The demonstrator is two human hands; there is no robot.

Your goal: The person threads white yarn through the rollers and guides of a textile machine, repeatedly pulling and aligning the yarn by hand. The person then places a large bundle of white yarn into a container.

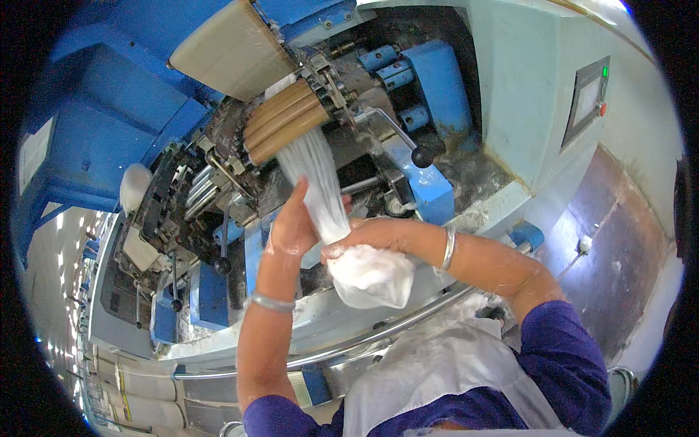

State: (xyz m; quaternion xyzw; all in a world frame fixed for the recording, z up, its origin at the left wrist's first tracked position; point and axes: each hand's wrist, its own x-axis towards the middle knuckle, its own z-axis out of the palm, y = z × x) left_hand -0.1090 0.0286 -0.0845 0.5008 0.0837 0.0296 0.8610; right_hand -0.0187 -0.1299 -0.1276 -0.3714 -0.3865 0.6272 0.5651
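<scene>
A band of white fibre sliver [315,178], looking like cotton, runs down toward me from under several brown rollers [287,120] on the machine. My left hand [293,222] is cupped round the band from its left side; the thumb stands up along the edge, and the fingers pass behind, with tips showing at the right. Just below, my right hand [368,237] grips the gathered sliver, fingers closed. Under that grip hangs a loose, puffy bunch of the white fibre [371,277], over the machine's front edge. Parts of both hands' fingers are hidden by the fibre.
A bent lever with a black knob [422,155] juts out right of the rollers. A raised beige cover [229,51] stands behind them. A curved metal rail [378,331] crosses in front of me. A control panel [586,102] is on the right housing; more levers [223,264] stand left.
</scene>
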